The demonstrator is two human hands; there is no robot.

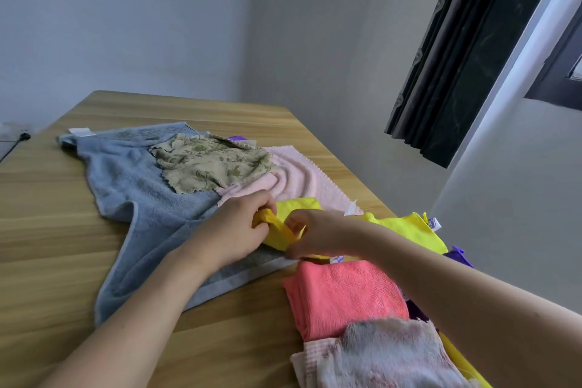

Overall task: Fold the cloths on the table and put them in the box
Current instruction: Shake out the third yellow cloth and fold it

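A yellow cloth (406, 228) lies bunched near the table's right edge. My left hand (233, 230) grips one twisted end of it, and my right hand (315, 233) pinches the same cloth just to the right. Under and behind them spread a large blue towel (132, 186), a green leaf-patterned cloth (208, 164) and a pale pink cloth (299, 179). Nearer to me sit a folded coral cloth (346, 296) and a fuzzy grey-pink cloth (384, 356). No box is in view.
The wooden table (47, 230) runs to a wall at the back and right. Purple cloth (459, 257) peeks out at the right edge. A dark curtain (466, 57) hangs by the window. A cable and socket (22, 135) sit at far left.
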